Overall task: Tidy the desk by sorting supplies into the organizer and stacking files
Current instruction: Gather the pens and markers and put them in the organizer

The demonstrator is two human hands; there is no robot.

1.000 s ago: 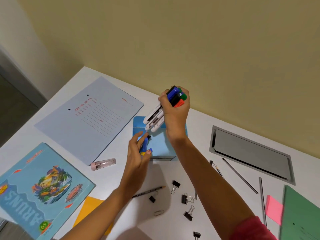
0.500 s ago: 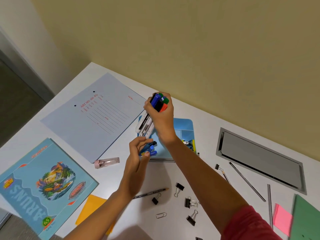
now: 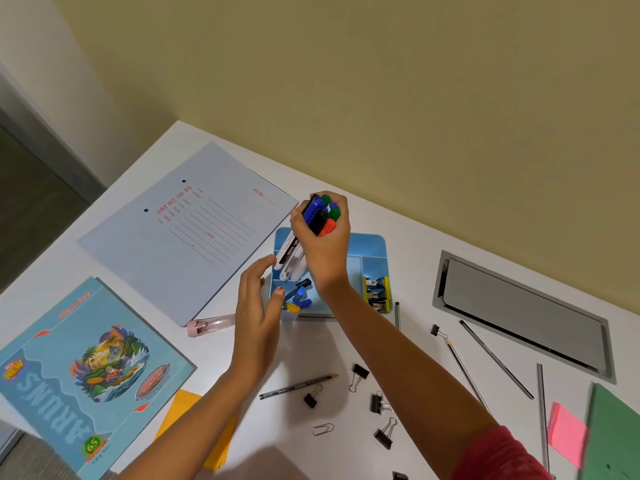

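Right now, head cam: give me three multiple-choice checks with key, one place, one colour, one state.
1. The markers are: A in a drawer; B in the right hand above the organizer; C on the floor.
2. The sticky pad beside the green folder is: A white; B blue; C pink.
3. The left hand is: A open, holding nothing; B gripping scissors; C a closed fist.
Key: B, fingers curl round the bundle; C, plainly pink; A, fingers straight.

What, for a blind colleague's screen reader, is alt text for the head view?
The right hand grips several markers over a blue organizer, the open left hand beside it; binder clips, pencils and files litter the desk.
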